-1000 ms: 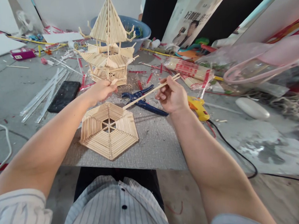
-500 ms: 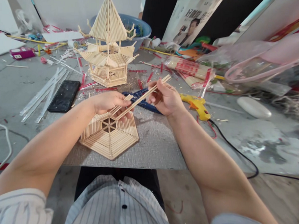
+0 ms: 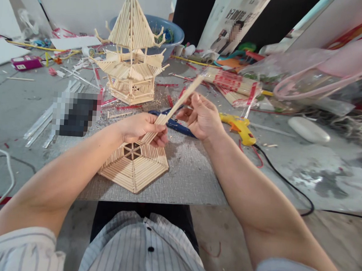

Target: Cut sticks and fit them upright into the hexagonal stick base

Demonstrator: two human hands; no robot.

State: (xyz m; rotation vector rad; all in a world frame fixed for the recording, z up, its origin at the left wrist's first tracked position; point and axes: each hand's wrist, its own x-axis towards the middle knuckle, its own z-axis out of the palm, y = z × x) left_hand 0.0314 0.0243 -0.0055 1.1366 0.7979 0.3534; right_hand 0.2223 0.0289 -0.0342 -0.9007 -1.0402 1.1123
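My left hand is closed around several thin wooden sticks, which slant up to the right and are blurred at the far end. Close by, my right hand has its fingers loosely curled, the thumb apart from the sticks. Below my left hand, a hexagonal stick panel with a spoked opening lies flat, its back edge partly hidden. Behind stands a tiered pagoda model made of similar sticks. Blue-handled pliers lie behind my hands, partly covered.
A yellow glue gun with a black cord lies right of my right hand. Left are clear glue sticks and a blurred-out dark phone. Packaged sticks, a blue basin and a white mouse-shaped object lie farther out.
The sticks have come together in my left hand, which moved slightly right. Their far end swung upward and my right thumb came away from them.
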